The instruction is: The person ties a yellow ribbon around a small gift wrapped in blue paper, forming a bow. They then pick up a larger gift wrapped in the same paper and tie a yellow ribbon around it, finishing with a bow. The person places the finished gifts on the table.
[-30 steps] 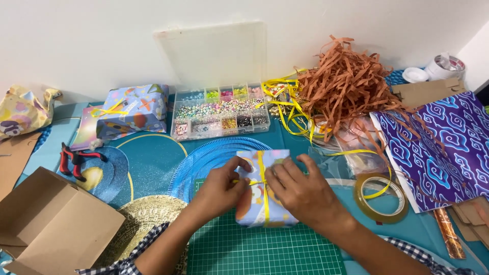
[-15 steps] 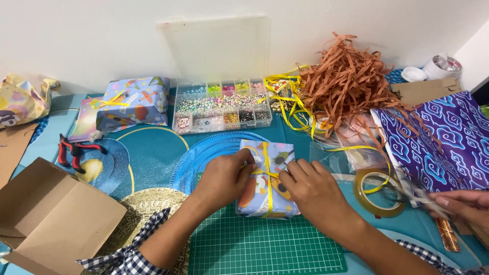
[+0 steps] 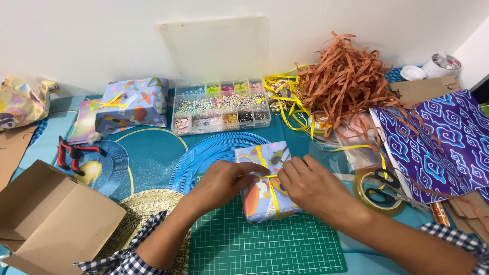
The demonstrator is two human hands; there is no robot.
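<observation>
A small gift box (image 3: 261,203) wrapped in pale blue patterned paper lies at the far edge of a green cutting mat (image 3: 265,247). A yellow ribbon (image 3: 274,199) runs around it lengthwise and crosswise. My left hand (image 3: 224,181) rests on the box's left side and pinches the ribbon on top. From the right, my right hand (image 3: 310,186) pinches the same ribbon, fingertips close to those of the left hand at the crossing point.
Black-handled scissors (image 3: 383,186) lie on a tape roll (image 3: 362,199) right of the box. Behind are a bead organiser (image 3: 221,109), another wrapped gift (image 3: 133,104), loose yellow ribbon (image 3: 288,102) and brown paper shreds (image 3: 346,76). Purple patterned paper (image 3: 438,142) lies right, an open cardboard box (image 3: 46,219) and red pliers (image 3: 71,153) left.
Both hands drew closer together over the box's ribbon crossing. Another person's hand came in from the right with scissors, which now lie on the tape roll; that hand is gone.
</observation>
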